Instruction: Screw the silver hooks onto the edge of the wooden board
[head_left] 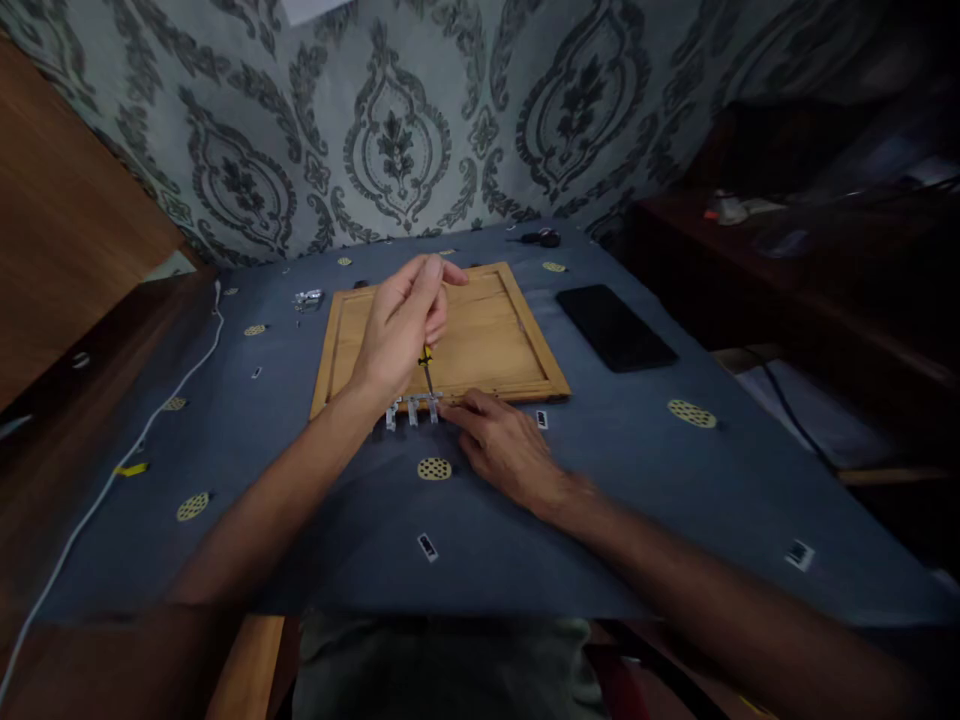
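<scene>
Left hand point(405, 318), head view: fingers curled around the upper part of a screwdriver point(426, 357), of which a yellow-and-black portion and the shaft show below the fist. The shaft slants down to a row of metal fittings point(412, 409) at the near edge of a framed wooden panel point(457, 335). Right hand point(506, 445): palm down, fingers bent, fingertips at the rightmost fitting; whether they pinch it or merely rest against it cannot be told. The panel lies flat on a dark blue patterned cloth point(570, 570), its left part partly hidden by the left hand and forearm. To its right lies a black phone point(616, 328); beyond its far left corner, another metal piece point(308, 299). A small dark object point(541, 239) rests near the patterned wall covering point(397, 150). Along the left side runs a white cable point(161, 405), beside a yellow scrap point(133, 469).
</scene>
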